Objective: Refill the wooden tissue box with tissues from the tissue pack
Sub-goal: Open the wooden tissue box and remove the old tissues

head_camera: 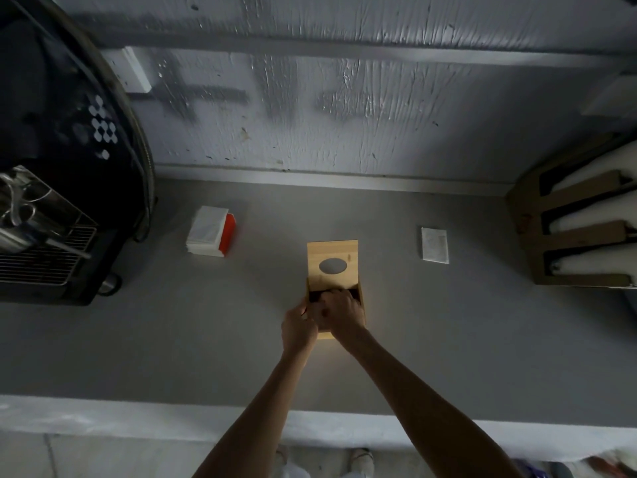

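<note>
Both hands, left (298,326) and right (341,310), gripped the smooth wooden box (332,260), fingers curled on its oval-holed lid. A soft white tissue pack (208,231) lay apart on the matte grey surface (448,339).

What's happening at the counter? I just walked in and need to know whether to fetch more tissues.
A person is working on the wooden tissue box in the middle of the grey counter. Its lid with the oval hole is slid back, and both the left hand and right hand are at the open near end. The tissue pack sits untouched to the left; a small white packet lies to the right.
</note>
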Motion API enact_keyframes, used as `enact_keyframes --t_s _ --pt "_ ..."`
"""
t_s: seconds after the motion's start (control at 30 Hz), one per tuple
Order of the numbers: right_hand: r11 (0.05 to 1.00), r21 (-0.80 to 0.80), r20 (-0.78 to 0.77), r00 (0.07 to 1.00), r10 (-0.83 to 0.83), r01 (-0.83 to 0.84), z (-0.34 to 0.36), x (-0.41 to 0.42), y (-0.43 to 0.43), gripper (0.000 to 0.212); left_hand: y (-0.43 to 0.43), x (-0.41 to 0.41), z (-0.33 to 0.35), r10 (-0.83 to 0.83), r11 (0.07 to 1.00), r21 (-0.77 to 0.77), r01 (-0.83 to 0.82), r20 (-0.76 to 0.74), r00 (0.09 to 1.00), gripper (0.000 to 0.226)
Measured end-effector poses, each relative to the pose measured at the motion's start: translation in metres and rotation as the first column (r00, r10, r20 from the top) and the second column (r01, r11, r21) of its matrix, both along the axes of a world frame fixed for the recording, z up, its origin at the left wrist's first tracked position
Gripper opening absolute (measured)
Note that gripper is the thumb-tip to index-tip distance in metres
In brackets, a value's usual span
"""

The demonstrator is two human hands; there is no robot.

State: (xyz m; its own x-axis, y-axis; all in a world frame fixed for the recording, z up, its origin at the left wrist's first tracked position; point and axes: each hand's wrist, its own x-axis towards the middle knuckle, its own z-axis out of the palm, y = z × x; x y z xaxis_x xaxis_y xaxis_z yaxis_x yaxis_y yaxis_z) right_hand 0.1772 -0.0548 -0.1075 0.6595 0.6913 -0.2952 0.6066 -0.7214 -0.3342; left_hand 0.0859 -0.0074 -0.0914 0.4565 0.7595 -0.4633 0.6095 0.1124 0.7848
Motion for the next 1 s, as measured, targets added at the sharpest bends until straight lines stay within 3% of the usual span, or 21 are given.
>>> enact_keyframes --t_s 0.23,0.43,0.6,0.77,0.9,1.0 --pt "0.97 0.162 -0.038 0.984 -0.176 0.18 -0.002 -0.007 -0.002 0.025 -0.001 -0.002 0.0 -0.04 0.998 0.054 0.036 0.069 0.997 0.035" --pt "0.996 0.069 0.096 0.994 0.052 -0.059 -0.012 -0.008 -0.005 0.017 0.001 -0.003 -0.004 -0.039 0.999 0.028 0.036 0.091 0.995 0.024" --pt "0.982 -0.108 -0.199 0.971 0.133 -0.157 -0.006 -0.005 -0.001 0.028 0.001 -0.003 -0.005 -0.017 1.0 -0.01 0.017 0.072 0.997 0.038" --pt "0.981 0.105 0.13 0.98 0.151 -0.165 -0.004 -0.015 -0.012 0.027 0.002 -0.003 -0.004 -0.038 0.998 0.043 0.035 0.089 0.995 0.02" --pt "0.96 0.086 0.191 0.95 0.248 -0.268 -0.006 -0.022 -0.027 0.023 0.003 -0.005 0.003 -0.017 1.0 -0.012 0.019 0.094 0.995 0.026" --pt "0.96 0.157 0.188 0.961 0.203 -0.234 -0.005 -0.025 -0.037 0.021 0.002 -0.005 0.007 -0.033 0.999 0.0 0.033 0.081 0.996 0.019"
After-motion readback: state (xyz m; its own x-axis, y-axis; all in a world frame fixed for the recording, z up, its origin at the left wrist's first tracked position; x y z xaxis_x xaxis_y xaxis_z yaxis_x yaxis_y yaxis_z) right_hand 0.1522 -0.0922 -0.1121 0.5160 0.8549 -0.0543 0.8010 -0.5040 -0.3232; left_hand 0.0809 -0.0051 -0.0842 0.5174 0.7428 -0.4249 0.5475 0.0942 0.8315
